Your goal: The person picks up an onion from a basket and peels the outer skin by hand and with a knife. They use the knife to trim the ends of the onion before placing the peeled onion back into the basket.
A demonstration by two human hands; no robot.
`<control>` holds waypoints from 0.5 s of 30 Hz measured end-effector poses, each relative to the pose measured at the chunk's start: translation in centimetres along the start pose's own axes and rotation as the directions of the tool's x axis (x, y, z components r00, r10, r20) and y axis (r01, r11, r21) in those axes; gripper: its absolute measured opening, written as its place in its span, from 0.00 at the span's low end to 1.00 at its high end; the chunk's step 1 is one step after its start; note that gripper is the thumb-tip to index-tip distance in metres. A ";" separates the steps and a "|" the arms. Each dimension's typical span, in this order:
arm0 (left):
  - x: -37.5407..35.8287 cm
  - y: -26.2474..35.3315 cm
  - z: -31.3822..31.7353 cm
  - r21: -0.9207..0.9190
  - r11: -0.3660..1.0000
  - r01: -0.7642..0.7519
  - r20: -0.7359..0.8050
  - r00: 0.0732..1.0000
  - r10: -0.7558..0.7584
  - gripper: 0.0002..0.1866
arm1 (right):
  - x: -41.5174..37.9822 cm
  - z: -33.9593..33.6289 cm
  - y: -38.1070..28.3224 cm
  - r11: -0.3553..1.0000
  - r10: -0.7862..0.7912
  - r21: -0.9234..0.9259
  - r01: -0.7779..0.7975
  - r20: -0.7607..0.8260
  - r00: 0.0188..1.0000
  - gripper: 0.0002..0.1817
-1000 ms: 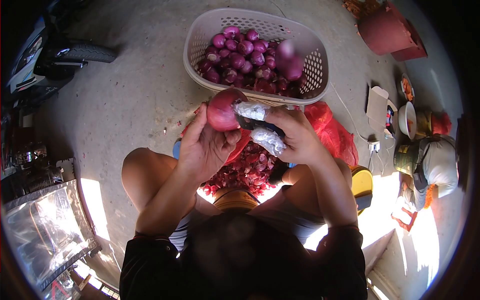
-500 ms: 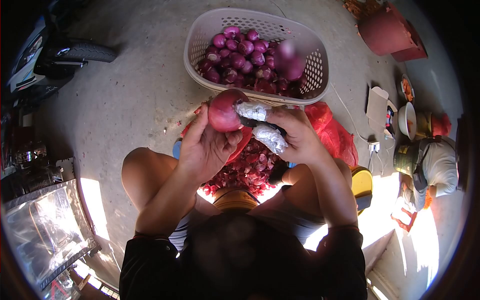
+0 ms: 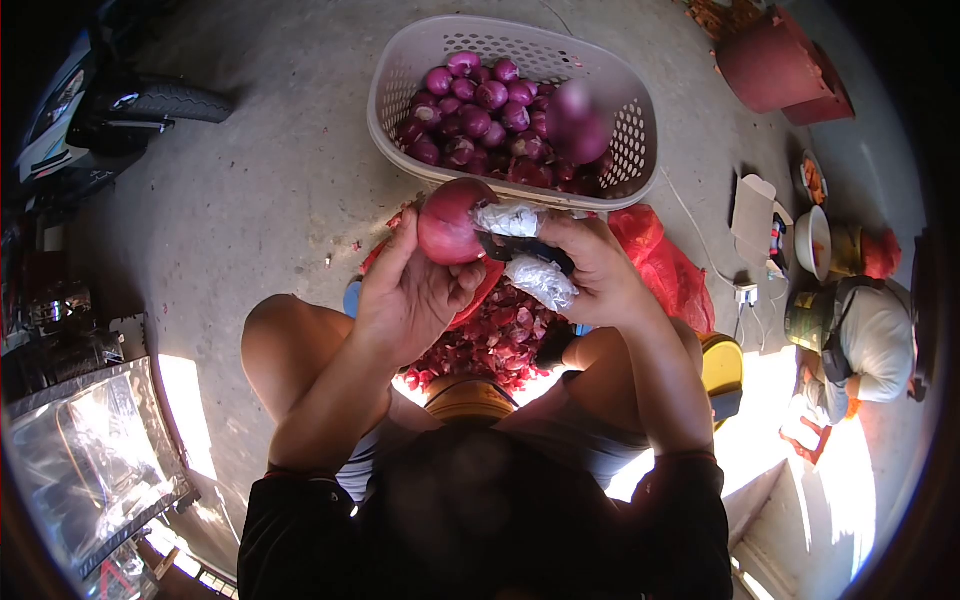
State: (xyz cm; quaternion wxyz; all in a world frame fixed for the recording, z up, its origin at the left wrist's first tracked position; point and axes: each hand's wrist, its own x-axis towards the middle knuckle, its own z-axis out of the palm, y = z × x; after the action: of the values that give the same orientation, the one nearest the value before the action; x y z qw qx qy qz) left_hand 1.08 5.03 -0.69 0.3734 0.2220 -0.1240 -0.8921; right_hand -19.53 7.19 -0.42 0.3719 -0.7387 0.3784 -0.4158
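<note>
Up in front of me, my left hand [image 3: 410, 305] holds a large red onion [image 3: 449, 222] between its thumb and fingers. My right hand [image 3: 600, 268] is at the onion's right side, its thumb and a finger covered in crinkled silvery-white wrapping [image 3: 541, 281]. Between those wrapped digits it grips a small dark knife-like tool [image 3: 522, 248], whose tip lies against the onion or just beside it; the contact is hard to see. Below both hands, loose red onion skins [image 3: 500, 345] are heaped between my legs.
A grey plastic basket [image 3: 500, 35] of peeled purple onions [image 3: 491, 95] stands just beyond my hands. A red mesh bag [image 3: 665, 268] lies to the right, near a cable and plug [image 3: 746, 294]. Another person [image 3: 870, 335] sits at far right. A motorbike wheel [image 3: 180, 103] stands at upper left.
Both hands and the onion are nearly still, with a very slight shift to the right. The other person's arm has moved a little.
</note>
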 end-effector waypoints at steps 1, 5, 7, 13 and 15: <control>0.0 0.0 0.0 -0.001 1.000 0.000 0.005 1.000 0.000 0.29 | 0.0 0.0 0.0 1.000 -0.011 0.007 0.011 -0.008 1.000 0.31; -0.1 0.0 0.4 -0.001 1.000 -0.004 -0.011 1.000 0.004 0.28 | 0.1 0.0 -0.3 0.999 -0.048 0.019 0.049 -0.024 0.999 0.30; -0.1 0.1 0.5 0.002 1.000 0.000 -0.026 1.000 0.000 0.28 | 0.2 -0.1 -0.3 0.997 -0.071 0.002 0.071 -0.026 0.997 0.30; 0.1 0.1 -0.4 -0.007 1.000 -0.003 0.091 0.996 0.004 0.25 | 0.3 -0.2 -0.5 0.990 -0.064 -0.130 0.062 -0.011 0.998 0.29; 0.0 0.2 -0.3 -0.012 1.000 0.008 0.068 0.998 -0.008 0.26 | 0.0 0.3 -0.1 0.973 -0.121 -0.206 0.106 -0.064 0.991 0.29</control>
State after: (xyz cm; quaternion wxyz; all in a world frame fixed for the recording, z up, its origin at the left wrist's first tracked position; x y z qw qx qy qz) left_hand 1.35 4.82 -0.90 0.3668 0.1896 -0.1301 -0.9014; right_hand -19.26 7.24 -0.46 0.2561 -0.7766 0.3897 -0.4235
